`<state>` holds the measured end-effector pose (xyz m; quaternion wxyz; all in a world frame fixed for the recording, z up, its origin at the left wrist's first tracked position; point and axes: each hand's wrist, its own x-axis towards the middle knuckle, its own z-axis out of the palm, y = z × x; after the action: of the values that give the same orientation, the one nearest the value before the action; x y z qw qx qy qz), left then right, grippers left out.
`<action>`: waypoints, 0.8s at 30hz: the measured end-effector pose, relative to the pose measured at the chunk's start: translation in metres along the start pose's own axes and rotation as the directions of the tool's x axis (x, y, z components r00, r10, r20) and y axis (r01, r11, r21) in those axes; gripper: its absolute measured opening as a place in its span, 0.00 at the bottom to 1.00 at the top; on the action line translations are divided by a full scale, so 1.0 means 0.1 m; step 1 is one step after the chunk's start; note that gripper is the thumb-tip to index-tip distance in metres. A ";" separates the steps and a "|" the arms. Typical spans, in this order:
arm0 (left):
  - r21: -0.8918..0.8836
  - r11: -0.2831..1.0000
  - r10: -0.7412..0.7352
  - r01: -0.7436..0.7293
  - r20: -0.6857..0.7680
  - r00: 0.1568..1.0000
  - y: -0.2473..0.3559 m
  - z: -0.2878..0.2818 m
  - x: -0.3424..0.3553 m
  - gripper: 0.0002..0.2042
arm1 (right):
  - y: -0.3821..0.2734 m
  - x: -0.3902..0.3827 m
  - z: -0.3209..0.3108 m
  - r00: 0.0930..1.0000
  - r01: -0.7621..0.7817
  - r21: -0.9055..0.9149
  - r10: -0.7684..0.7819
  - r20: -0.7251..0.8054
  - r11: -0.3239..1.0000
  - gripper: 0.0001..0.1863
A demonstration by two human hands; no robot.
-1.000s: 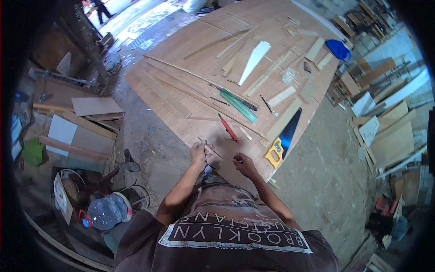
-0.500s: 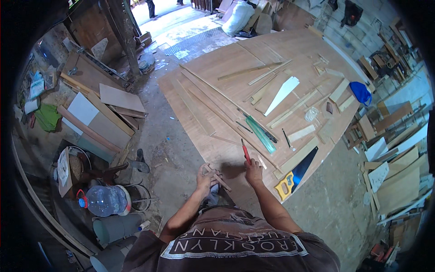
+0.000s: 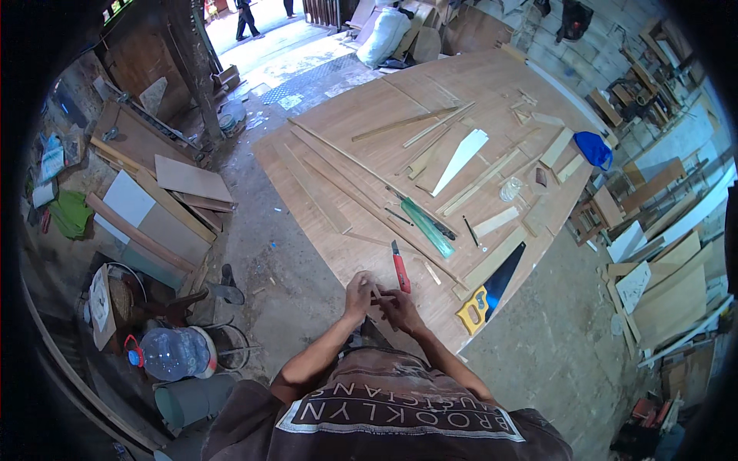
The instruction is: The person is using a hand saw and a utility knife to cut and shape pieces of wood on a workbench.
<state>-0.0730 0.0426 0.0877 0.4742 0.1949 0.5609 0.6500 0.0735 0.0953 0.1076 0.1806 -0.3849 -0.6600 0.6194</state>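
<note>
Both my hands meet at the near edge of the wooden sheet. My left hand is closed on small wooden strips. Beside it, my right hand has its fingers curled round the other end of these strips, partly hiding them. A red utility knife, blade pointing away from me, appears to lie on the sheet just beyond my right fingers. To the right, a handsaw with a yellow handle rests on the sheet's edge. A green glass-like strip lies farther in.
The large plywood sheet carries several thin wooden strips, a white tapered piece, a pencil-like dark stick and a blue cloth bag. At left stand a large water bottle and leaning boards. Offcuts are stacked at right.
My right hand has moved left to the wooden strips in my left hand and appears to have let go of the utility knife. The view has shifted slightly.
</note>
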 end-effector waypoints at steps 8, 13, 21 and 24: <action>0.415 0.908 0.010 -0.053 0.106 0.994 -0.22 0.02 0.18 0.15 | 0.31 -0.21 -0.34 0.975 -0.114 -0.277 0.055 -0.213 0.954 0.14; 0.911 -0.041 0.193 -0.410 0.409 0.892 -0.38 -0.26 0.02 0.14 | 0.76 -0.46 -0.53 0.914 -0.226 -0.328 0.083 -0.398 0.917 0.18; 0.814 -0.226 0.116 -0.536 0.568 0.814 -0.23 -0.42 0.33 0.10 | 1.14 -0.76 -0.61 0.871 -0.420 -0.393 0.243 -0.426 0.818 0.20; 0.815 -0.211 0.088 -0.540 0.566 0.820 -0.14 -0.36 0.53 0.10 | 1.31 -0.73 -0.63 0.872 -0.361 -0.388 0.160 -0.462 0.848 0.19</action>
<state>-0.1212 0.0662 0.0492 0.0646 0.7116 0.6955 0.0762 0.2023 0.0763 0.0102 0.1312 -0.6264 -0.6748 0.3675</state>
